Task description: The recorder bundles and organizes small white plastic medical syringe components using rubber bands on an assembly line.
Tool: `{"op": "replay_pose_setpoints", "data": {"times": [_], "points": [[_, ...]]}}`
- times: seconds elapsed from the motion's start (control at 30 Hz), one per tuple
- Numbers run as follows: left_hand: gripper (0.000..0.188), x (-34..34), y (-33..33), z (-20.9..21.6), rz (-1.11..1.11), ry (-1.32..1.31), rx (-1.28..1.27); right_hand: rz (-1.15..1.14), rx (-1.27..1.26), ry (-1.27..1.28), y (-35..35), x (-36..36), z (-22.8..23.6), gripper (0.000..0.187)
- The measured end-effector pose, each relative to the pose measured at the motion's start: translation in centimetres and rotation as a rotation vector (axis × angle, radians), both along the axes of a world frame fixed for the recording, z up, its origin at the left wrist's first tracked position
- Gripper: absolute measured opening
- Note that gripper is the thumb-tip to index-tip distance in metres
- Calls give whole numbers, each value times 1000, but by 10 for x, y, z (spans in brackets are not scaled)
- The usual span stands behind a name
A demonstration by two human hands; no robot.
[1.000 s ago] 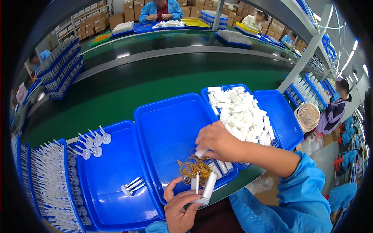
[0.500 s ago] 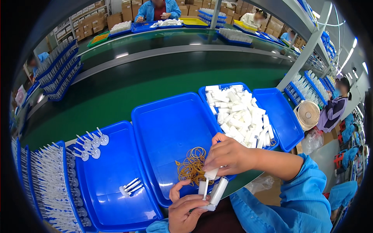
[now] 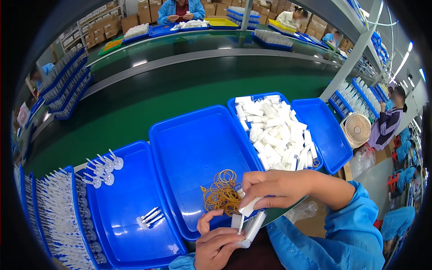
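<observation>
My left hand (image 3: 217, 245) is closed around a clear plastic stand with thin white stems (image 3: 241, 223), just in front of the middle blue tray. One white tube-like piece (image 3: 255, 224) with a clear edge stands on that holder, and part of another shows behind the stem. My right hand (image 3: 275, 189) pinches a white sleeve (image 3: 250, 207), tilted, at the top of a stem. Whether the stem has entered the sleeve I cannot tell. A clear-ended bit (image 3: 239, 189) shows by the right fingers. Beside them lies a heap of tan rubber bands (image 3: 220, 191).
Many white pieces fill a blue tray (image 3: 274, 130) at right; another blue tray (image 3: 321, 135) adjoins it. The left tray (image 3: 128, 198) holds clear stemmed stands, with stacked racks (image 3: 58, 216) beyond its left side. A small fan (image 3: 357, 129) stands far right. Co-workers sit across the green belt.
My right hand has shifted slightly right and down, and the white sleeve in it has tipped from nearly upright to slanted. The left hand stays nearly in place.
</observation>
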State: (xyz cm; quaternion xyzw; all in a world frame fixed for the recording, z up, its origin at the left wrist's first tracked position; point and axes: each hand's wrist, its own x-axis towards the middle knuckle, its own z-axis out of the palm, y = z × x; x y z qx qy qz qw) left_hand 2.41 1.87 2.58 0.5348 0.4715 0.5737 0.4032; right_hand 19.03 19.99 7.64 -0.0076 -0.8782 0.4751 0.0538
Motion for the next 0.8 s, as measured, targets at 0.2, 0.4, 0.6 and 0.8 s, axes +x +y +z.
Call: {"op": "replay_pose_setpoints", "data": {"times": [0.2,0.4,0.6,0.8], "points": [[10,-1,3,0,45,283,327,119,-336,-4,1,6,2,23],[17,-3,0,-5,48,402,340,182,-396,-11,-11,2,0,23],[83,0,1,-14,184,409,351,236,-203,-55,-31,-3,-7,28],[98,4,-5,-6,-3,-403,-118,138,-141,32,-38,-8,3,31]]}}
